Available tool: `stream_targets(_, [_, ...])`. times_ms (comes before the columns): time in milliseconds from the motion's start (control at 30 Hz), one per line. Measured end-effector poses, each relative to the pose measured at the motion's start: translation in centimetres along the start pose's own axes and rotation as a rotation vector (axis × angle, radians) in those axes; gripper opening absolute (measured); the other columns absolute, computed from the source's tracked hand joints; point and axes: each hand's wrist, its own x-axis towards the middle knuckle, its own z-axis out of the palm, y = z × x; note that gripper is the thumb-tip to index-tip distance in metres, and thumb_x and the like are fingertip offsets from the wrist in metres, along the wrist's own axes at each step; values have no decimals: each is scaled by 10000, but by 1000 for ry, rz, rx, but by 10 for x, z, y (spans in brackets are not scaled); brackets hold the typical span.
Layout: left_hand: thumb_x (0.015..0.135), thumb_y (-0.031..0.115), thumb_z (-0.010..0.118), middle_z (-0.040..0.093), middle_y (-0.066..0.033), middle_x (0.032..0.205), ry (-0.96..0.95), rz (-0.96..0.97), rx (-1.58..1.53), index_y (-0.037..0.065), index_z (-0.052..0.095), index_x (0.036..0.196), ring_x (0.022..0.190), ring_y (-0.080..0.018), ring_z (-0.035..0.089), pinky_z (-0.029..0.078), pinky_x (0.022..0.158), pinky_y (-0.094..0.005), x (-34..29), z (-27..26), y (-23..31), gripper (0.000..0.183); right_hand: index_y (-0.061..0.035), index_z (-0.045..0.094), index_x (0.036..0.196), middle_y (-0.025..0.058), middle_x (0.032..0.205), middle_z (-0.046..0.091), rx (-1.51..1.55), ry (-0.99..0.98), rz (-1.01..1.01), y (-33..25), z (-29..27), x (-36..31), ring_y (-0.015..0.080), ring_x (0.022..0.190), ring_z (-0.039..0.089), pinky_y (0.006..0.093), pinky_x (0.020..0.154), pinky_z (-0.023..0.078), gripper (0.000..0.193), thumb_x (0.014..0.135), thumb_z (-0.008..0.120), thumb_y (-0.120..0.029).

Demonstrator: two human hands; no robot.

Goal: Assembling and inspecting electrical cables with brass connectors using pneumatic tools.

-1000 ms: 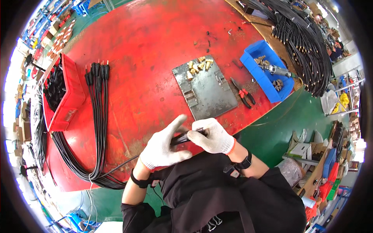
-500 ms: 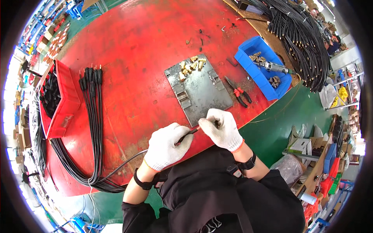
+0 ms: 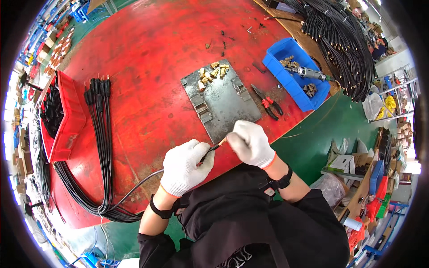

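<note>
My left hand [image 3: 184,166], in a white knitted glove, is closed round the black end of a cable [image 3: 214,148]. The cable runs back from the glove toward a bundle of black cables on the left. At its end a thin brass-coloured tip [image 3: 222,141] shows. The fingertips of my gloved right hand [image 3: 251,144] are pinched at that tip; their inner side is hidden. Just beyond both hands lies a grey metal plate fixture [image 3: 223,107] with two raised metal brackets. Several small brass connectors [image 3: 213,75] are heaped at its far end.
Right of the plate lie red-handled pliers [image 3: 268,103]. A blue bin [image 3: 292,89] holds small metal parts and a metal tool. Left stand black plugged cables [image 3: 100,120] and a red bin [image 3: 73,129] of black parts. More black cables [image 3: 339,49] hang at the far right.
My right hand has shifted slightly up at the cable's end, and more of the brass-coloured tip shows. The left hand still grips the cable. The whole view has shifted a little.
</note>
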Motion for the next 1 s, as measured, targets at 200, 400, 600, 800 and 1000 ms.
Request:
stream_targets(200, [824,74,790,683,-108,763,-11,-16,-162,79,772,914,604,-287,685,532,573,-384,0,-5,0,92,-87,472,778,11,688,422,1070,-252,604,-8,6,-17,152,599,473,322,593,424,670,1162,239,-585])
stream_targets(400, [834,87,786,669,-113,763,-85,31,-147,87,762,894,643,-321,687,538,593,-403,-3,-2,-6,64,-70,477,899,26,778,421,1252,-391,720,-20,3,-12,174,630,513,325,598,422,611,1142,317,-607])
stream_targets(600, [833,97,786,653,-110,750,-102,28,-98,97,745,869,674,-332,689,545,610,-419,-5,1,-7,55,-91,493,901,-36,721,370,1012,-398,898,-29,4,-9,97,625,419,292,570,385,440,1188,401,-411])
stream_targets(800, [875,180,777,582,-75,703,-21,63,-120,126,674,804,649,-309,660,516,569,-432,-6,5,-8,136,39,669,1135,115,852,677,745,-364,707,-13,15,-21,231,779,654,381,747,538,373,1143,526,-305])
stream_targets(1000, [882,173,775,618,-83,749,-44,15,-103,118,697,856,703,-311,681,533,605,-428,-5,5,-9,99,36,681,1015,168,786,635,454,-185,443,-23,17,-7,313,728,649,397,712,527,367,1128,515,-271])
